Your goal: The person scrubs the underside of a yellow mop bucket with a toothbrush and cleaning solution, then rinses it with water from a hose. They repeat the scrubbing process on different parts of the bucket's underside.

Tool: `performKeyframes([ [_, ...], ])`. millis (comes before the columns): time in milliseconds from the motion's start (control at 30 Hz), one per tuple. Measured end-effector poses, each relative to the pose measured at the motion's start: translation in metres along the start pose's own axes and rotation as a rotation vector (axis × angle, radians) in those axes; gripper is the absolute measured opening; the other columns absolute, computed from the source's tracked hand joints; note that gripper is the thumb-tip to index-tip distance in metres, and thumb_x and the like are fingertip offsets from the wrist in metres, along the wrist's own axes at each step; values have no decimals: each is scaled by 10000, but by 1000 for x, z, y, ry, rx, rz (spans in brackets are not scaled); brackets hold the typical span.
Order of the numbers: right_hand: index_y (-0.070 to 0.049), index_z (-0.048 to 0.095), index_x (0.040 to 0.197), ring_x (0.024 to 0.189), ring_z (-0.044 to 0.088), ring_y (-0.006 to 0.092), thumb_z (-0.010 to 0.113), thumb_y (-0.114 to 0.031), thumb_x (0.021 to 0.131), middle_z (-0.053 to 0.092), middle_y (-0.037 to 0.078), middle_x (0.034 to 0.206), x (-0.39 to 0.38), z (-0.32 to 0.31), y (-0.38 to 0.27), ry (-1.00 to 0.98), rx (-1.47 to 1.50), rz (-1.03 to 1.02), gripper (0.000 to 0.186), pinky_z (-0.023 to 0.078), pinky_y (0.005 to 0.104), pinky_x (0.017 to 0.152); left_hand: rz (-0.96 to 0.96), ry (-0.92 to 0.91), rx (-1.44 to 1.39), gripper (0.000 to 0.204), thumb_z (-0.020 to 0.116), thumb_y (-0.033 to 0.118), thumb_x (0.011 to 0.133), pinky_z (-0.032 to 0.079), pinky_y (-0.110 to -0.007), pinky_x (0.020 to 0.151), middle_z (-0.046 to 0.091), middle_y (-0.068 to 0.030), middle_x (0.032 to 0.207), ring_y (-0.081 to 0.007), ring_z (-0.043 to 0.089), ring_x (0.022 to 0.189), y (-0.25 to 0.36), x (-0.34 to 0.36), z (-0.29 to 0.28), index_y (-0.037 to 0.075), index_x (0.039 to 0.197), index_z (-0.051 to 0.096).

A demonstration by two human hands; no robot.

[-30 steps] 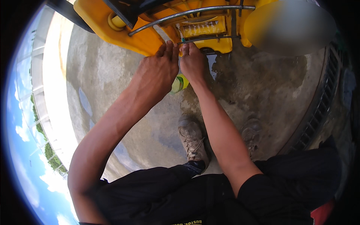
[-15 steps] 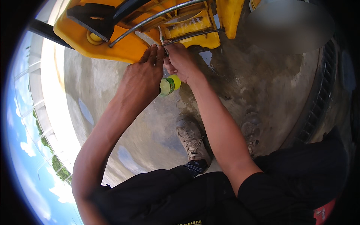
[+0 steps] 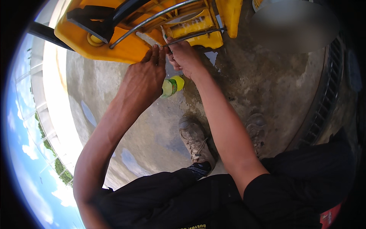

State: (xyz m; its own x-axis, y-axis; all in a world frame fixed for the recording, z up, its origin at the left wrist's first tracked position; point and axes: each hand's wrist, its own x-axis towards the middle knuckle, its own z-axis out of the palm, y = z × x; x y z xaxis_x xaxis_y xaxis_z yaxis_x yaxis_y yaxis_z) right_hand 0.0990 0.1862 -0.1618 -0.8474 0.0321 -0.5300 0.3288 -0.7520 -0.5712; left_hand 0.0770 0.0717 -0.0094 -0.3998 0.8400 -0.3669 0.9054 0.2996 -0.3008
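An upturned-looking yellow plastic frame (image 3: 126, 53) with ribs fills the upper left. A thin dark metal rod (image 3: 202, 35) slants across its near side down to my hands. My left hand (image 3: 146, 74) reaches up with its fingers close together, the tips pressed at the rod's lower end; its thumb is hidden. My right hand (image 3: 185, 57) is closed, thumb along the top, around the rod just beside the left fingertips. Whether its curled fingers hold something else cannot be seen. Below both hands is a clear bottle (image 3: 167, 88) with a green label and a bright yellow end, partly covered by my left hand.
A curved metal bar (image 3: 152, 18) and a black bracket (image 3: 91, 19) cross the yellow frame. The concrete floor (image 3: 244, 84) has wet patches. A slotted drain grate (image 3: 322, 103) runs along the right. My shoes (image 3: 194, 139) stand below my hands.
My right hand has shifted very slightly at the rod. The left hand keeps its place, and the yellow frame sits marginally higher in view.
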Motion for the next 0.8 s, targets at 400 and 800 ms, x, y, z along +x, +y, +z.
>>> performKeyframes([
  [400, -103, 607, 959, 507, 293, 43, 509, -479, 1140, 428, -56, 687, -8, -19, -5, -110, -94, 26, 429, 209, 243, 458, 4, -17, -44, 659, 746, 127, 955, 533, -444, 1137, 561, -323, 1506, -394, 587, 1394, -1, 0, -2, -119, 1511, 490],
  [800, -114, 592, 910, 506, 278, 30, 531, -541, 1118, 398, -64, 667, -13, -30, 20, -290, 28, 10, 479, 204, 228, 453, 2, 7, -87, 663, 747, 138, 945, 546, -441, 1112, 560, -336, 1498, -402, 594, 1381, -3, -2, -2, -137, 1494, 496],
])
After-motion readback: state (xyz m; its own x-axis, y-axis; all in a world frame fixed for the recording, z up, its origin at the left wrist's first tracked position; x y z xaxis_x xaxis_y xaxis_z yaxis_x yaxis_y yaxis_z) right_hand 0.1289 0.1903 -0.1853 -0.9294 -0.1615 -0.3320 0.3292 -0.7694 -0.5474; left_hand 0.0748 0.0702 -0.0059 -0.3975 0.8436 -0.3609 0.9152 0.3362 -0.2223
